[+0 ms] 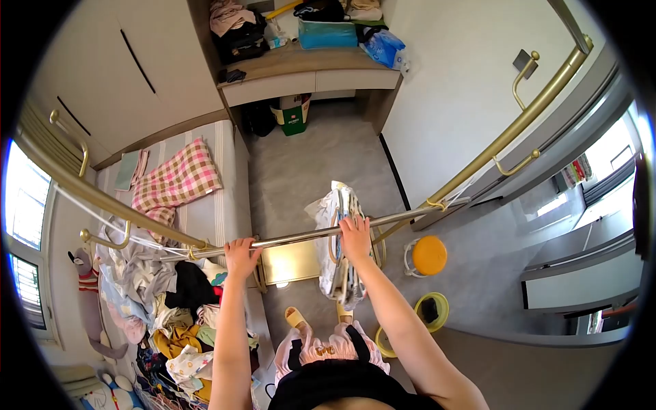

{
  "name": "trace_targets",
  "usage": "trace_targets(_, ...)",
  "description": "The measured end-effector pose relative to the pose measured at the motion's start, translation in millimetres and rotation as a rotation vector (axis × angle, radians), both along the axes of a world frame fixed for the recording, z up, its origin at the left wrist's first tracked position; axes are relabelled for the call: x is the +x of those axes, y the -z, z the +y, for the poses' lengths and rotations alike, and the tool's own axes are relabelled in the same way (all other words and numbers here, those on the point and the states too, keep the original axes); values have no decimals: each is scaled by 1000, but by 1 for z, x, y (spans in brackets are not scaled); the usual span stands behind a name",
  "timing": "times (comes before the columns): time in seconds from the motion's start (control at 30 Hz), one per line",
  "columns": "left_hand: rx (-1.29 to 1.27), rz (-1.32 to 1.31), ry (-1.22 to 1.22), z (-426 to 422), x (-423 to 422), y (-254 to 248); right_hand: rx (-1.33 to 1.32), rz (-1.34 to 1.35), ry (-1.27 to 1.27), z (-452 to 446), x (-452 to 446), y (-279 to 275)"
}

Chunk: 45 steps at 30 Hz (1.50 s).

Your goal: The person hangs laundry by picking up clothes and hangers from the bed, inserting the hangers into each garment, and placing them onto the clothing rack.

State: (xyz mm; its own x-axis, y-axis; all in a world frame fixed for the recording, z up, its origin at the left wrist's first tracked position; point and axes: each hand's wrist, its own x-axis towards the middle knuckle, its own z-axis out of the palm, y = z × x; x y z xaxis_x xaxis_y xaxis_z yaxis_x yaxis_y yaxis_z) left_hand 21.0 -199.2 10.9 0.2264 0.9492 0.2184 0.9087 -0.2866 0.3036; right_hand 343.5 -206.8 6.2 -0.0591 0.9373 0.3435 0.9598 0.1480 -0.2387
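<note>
A metal rail (294,238) runs across the middle of a gold-coloured rack. My left hand (242,258) is closed round the rail, left of centre. Farther right, my right hand (355,239) rests on the rail at a bunch of hangers with pale garments (333,263), its fingers bent over the top; whether they grip the rail, the hangers or both is hard to tell. The garments hang below the rail, pressed close together. White cords tie the rail to the rack's gold side bars (506,130).
A bed with a checked pillow (181,178) and a heap of clothes (174,321) lies left. Ahead stands a desk (307,65) with bags. An orange stool (429,255) and a yellow-green basin (432,312) are right. A gold base panel (290,261) sits below the rail.
</note>
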Motion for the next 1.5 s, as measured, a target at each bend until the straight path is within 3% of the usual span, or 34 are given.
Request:
trace_targets(0.03, 8, 55, -15, 0, 18, -9, 18, -16, -21, 3, 3, 5)
trace_targets(0.1, -128, 13, 169, 0, 99, -25, 43, -50, -64, 5, 5, 18)
trace_targets(0.17, -102, -29, 340, 3, 186, -15, 33, 15, -101, 5, 5, 13)
trace_targets(0.23, -86, 6, 177, 9, 236, -7, 36, -92, -63, 10, 25, 15)
trace_targets(0.3, -201, 23, 156, 8, 245, -8, -35, -39, -62, 6, 55, 10)
trace_targets(0.43, 57, -93, 179, 7, 222, 0, -17, -14, 5, 0, 120, 4)
trace_targets(0.67, 40, -68, 136, 6, 223, 3, -112, -82, 172, -5, 224, -3)
trace_targets(0.9, -55, -33, 138, 7, 219, 8, -59, -39, 129, -2, 243, 10)
trace_targets(1.03, -207, -40, 73, 5, 223, 5, -77, -83, 142, -11, 196, 1)
trace_targets(1.07, -301, -55, 53, -1, 226, -16, -39, -36, 75, -13, 174, 0)
trace_targets(1.13, -60, -313, 66, -16, 219, -9, 7, 65, -95, -23, 122, 6)
trace_targets(1.23, 167, -403, -39, -65, 201, 2, -83, 203, -362, -45, 49, 3)
trace_targets(1.3, 177, -418, -106, -107, 165, 11, -130, 208, -502, -59, 2, 15)
trace_targets(1.5, 163, -375, -695, -262, 44, 49, -377, 243, -909, -99, -136, 58)
